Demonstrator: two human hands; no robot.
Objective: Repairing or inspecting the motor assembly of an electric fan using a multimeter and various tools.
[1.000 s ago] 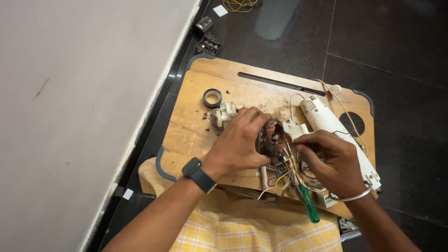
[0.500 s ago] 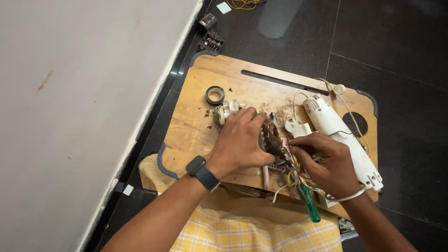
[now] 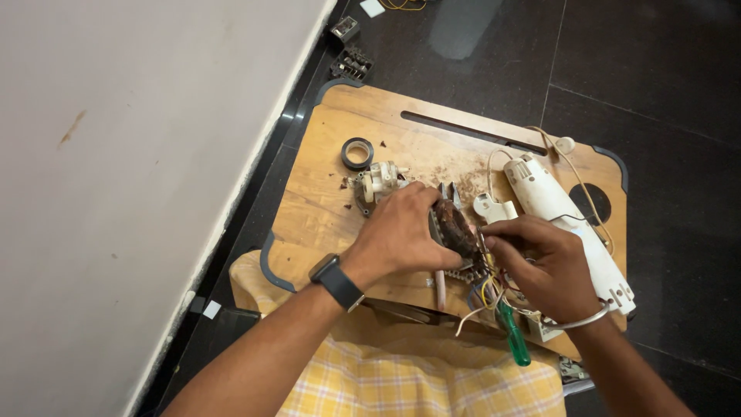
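The wooden lap board [image 3: 332, 201] lies across my knees over the dark floor [image 3: 664, 93], close beside the white wall [image 3: 116, 154]. On its right side lies the long white plastic casing [image 3: 563, 224], with a thin cord looping past it. Near the middle, my left hand [image 3: 397, 232] is curled shut around the rusty brown motor [image 3: 454, 228], gripping it on the board's near half. A second ago the motor sat more upright; now I have tipped it so its side faces my right hand. My right hand [image 3: 540, 266] is pinched closed at the fingertips against the motor's edge, right where the bundle of coloured wires [image 3: 490, 289] comes out; whether it grips 1 wire or a small tool there, I cannot tell. That hand has crept in closer than before, so I judge the work is now on the connections and not on turning the motor. The green-handled screwdriver [image 3: 513, 336] lies under my right wrist, untouched. Behind my left hand sits a small white part [image 3: 380, 181], and beyond it 1 roll of black tape [image 3: 357, 153].
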